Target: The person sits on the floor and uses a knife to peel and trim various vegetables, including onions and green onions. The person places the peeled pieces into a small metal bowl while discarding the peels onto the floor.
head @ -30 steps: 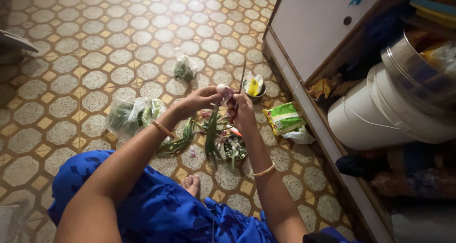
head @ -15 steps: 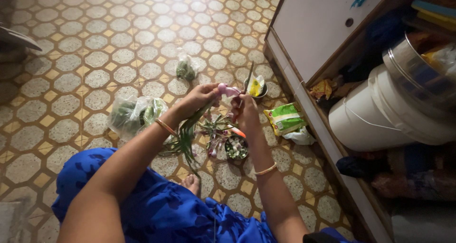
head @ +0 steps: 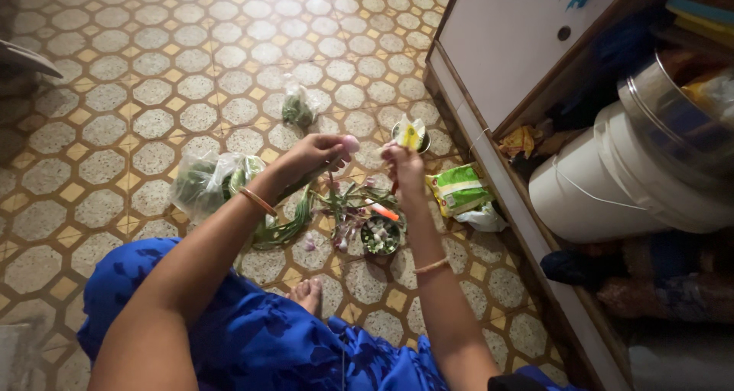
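Note:
My left hand pinches a small pink onion bulb; its green leaves trail down under my wrist. My right hand is raised a little apart from the bulb, with its fingers closed. It seems to grip a small knife with a reddish handle; the blade is hard to make out. Below both hands, a heap of spring onion stalks and peels lies on the tiled floor beside a small bowl of chopped pieces.
A clear bag of greens lies to the left and a smaller bag farther off. A steel bowl with a yellow packet, a green packet, an open cupboard door and a white bucket crowd the right. My bare foot rests near.
My hands have drawn apart. The left hand has pulled the bulb away to the left and its leaves have swung under my wrist, while the right hand has lifted slightly.

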